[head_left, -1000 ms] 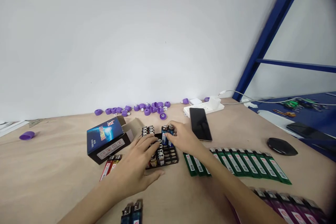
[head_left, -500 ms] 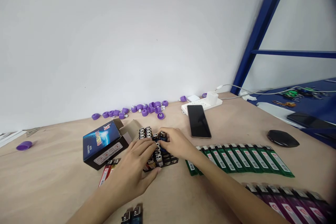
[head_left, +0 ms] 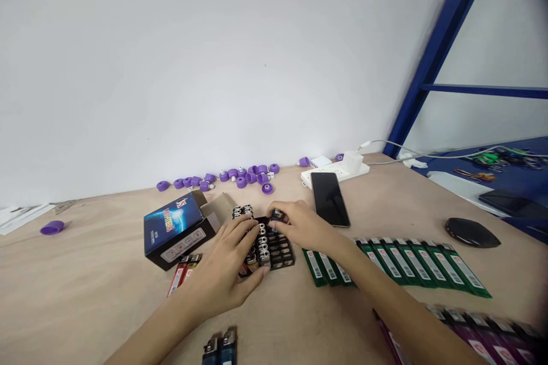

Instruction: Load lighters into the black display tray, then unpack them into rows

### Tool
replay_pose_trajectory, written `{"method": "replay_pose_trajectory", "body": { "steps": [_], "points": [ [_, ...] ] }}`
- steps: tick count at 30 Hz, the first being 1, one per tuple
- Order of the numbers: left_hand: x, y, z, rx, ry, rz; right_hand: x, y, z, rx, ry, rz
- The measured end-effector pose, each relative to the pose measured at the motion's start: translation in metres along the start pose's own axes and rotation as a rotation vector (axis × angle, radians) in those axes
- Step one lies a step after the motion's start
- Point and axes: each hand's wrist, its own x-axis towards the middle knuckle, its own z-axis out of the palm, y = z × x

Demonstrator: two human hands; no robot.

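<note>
over a black plastic tray (head_left: 285,258), open left hand (head_left: 226,276) steadies silver-capped lighters (head_left: 262,242), right hand (head_left: 302,227) grip clenching a blue lighter (head_left: 276,217).

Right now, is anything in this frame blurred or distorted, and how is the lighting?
In the head view, the light is even and soft, with faint shadows; the purple lighters at lower right are smeared by blur, the top right corner darkens, and the wide lens seems to tilt the blue steel frame.

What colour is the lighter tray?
The tray is black; the head view shows it best.
</note>
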Motion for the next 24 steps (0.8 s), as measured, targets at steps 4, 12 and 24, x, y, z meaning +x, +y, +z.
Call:
{"method": "replay_pose_trajectory", "body": {
  "steps": [4,12,24],
  "points": [
    [0.001,0.002,-0.004,-0.009,-0.020,-0.003,0.003,0.006,0.011,0.002,0.093,0.085],
    [0.005,0.005,-0.007,-0.018,-0.091,-0.027,0.000,0.004,0.037,0.024,0.052,0.069],
    [0.002,0.004,-0.004,-0.008,-0.005,-0.023,-0.001,0.005,0.033,0.041,0.017,0.030]
  ]
}}
